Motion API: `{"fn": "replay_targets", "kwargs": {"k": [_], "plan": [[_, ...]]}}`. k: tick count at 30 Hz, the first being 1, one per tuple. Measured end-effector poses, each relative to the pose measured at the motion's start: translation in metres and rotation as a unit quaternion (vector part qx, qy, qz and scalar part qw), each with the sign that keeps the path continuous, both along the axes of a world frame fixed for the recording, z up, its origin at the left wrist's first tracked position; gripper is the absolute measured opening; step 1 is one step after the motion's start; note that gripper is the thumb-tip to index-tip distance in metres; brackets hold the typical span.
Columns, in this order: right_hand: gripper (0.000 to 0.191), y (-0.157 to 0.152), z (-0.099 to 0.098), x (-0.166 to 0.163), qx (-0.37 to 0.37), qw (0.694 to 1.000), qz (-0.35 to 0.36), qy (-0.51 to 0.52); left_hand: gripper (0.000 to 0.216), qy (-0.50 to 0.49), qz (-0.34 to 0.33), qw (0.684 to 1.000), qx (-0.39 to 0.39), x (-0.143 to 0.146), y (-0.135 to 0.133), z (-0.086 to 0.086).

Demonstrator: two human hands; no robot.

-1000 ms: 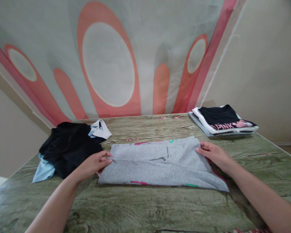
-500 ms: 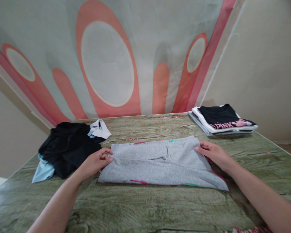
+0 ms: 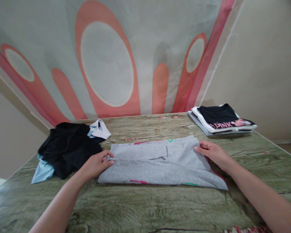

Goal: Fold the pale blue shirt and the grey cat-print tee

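A light grey T-shirt (image 3: 140,161), folded into a long strip with pink and green print along its edges, lies across the middle of the table. My left hand (image 3: 97,164) pinches the strip's left end, thumb and fingertips on the cloth. At the opposite end, my right hand (image 3: 213,153) grips the far corner with the thumb on top; its other fingers go partly out of sight behind the fabric. The T-shirt's near right corner spreads out in a point, with a bit of red under its edge.
A loose heap of black clothing (image 3: 68,145) with a light blue piece (image 3: 43,171) and a pale collar (image 3: 100,129) is at left. Back right, a stack of folded clothes has a black "PINK" shirt (image 3: 218,115) on top. Behind the wood-patterned table (image 3: 135,207) rises a printed wall (image 3: 145,48).
My left hand's fingers have shifted slightly to the right on the T-shirt's left end. The right hand keeps nearly the same place, and the T-shirt lies almost as before.
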State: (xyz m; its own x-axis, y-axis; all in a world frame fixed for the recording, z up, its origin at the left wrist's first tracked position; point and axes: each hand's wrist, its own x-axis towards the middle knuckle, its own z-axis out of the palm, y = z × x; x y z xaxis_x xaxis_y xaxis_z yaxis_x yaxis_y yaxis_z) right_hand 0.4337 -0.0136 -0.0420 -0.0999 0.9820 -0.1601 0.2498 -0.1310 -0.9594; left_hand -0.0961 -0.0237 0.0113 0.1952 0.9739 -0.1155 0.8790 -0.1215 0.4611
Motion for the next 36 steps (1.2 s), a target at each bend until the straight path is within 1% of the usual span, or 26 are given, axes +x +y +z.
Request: {"fn": "replay_targets", "kwargs": {"k": [2, 4, 6, 7, 9, 11, 12, 14, 15, 16, 17, 19, 21, 24, 29, 32, 36], "plan": [[0.045, 0.000, 0.002, -0.001, 0.001, 1.000, 0.003, 0.002, 0.034, -0.001, 0.012, 1.000, 0.026, 0.003, -0.001, 0.002], [0.045, -0.001, 0.004, -0.003, 0.006, 1.000, 0.003, 0.003, 0.030, -0.020, 0.028, 0.997, 0.070, 0.012, -0.004, 0.006], [0.046, -0.002, 0.007, -0.004, 0.014, 1.000, -0.001, 0.000, 0.027, -0.055, 0.036, 0.992, 0.110, 0.029, -0.009, 0.013], [0.047, -0.002, 0.008, -0.004, 0.018, 1.000, -0.003, -0.003, 0.027, -0.077, 0.031, 0.990, 0.115, 0.041, -0.012, 0.017], [0.050, -0.002, 0.009, -0.005, 0.027, 1.000, -0.001, -0.008, 0.026, -0.118, -0.001, 0.989, 0.094, 0.069, -0.017, 0.025], [0.053, -0.001, 0.009, -0.005, 0.031, 0.999, 0.008, -0.009, 0.023, -0.133, -0.071, 0.987, 0.053, 0.104, -0.018, 0.031], [0.053, 0.000, 0.008, -0.005, 0.032, 0.999, 0.012, -0.008, 0.021, -0.128, -0.110, 0.985, 0.047, 0.122, -0.017, 0.034], [0.053, 0.000, 0.009, -0.005, 0.033, 0.999, 0.015, -0.005, 0.021, -0.108, -0.180, 0.977, 0.044, 0.159, -0.009, 0.036], [0.052, 0.000, 0.010, -0.006, 0.035, 0.999, 0.013, -0.005, 0.027, -0.094, -0.207, 0.973, 0.042, 0.177, -0.002, 0.035], [0.050, -0.001, 0.011, -0.007, 0.037, 0.999, 0.011, -0.005, 0.033, -0.077, -0.218, 0.972, 0.040, 0.194, 0.007, 0.033], [0.049, -0.001, 0.013, -0.007, 0.041, 0.999, 0.008, -0.005, 0.038, -0.061, -0.221, 0.973, 0.038, 0.210, 0.016, 0.030], [0.046, -0.003, 0.016, -0.010, 0.049, 0.999, 0.002, -0.007, 0.040, -0.048, -0.212, 0.975, 0.038, 0.237, 0.035, 0.023], [0.045, -0.004, 0.019, -0.011, 0.056, 0.998, 0.001, -0.006, 0.044, -0.039, -0.200, 0.978, 0.035, 0.256, 0.051, 0.015], [0.044, -0.003, 0.019, -0.012, 0.058, 0.998, 0.006, 0.002, 0.052, -0.025, -0.186, 0.982, 0.033, 0.270, 0.063, 0.005], [0.045, -0.003, 0.019, -0.009, 0.055, 0.998, 0.041, 0.009, 0.056, -0.010, -0.163, 0.986, 0.028, 0.268, 0.063, -0.004], [0.049, -0.009, 0.027, -0.006, 0.023, 0.997, 0.069, -0.015, 0.056, -0.012, -0.151, 0.988, 0.031, 0.265, 0.061, -0.005], [0.046, -0.020, 0.037, -0.001, -0.020, 0.990, 0.140, -0.016, 0.058, -0.046, -0.150, 0.987, 0.029, 0.266, 0.062, -0.010]]}}
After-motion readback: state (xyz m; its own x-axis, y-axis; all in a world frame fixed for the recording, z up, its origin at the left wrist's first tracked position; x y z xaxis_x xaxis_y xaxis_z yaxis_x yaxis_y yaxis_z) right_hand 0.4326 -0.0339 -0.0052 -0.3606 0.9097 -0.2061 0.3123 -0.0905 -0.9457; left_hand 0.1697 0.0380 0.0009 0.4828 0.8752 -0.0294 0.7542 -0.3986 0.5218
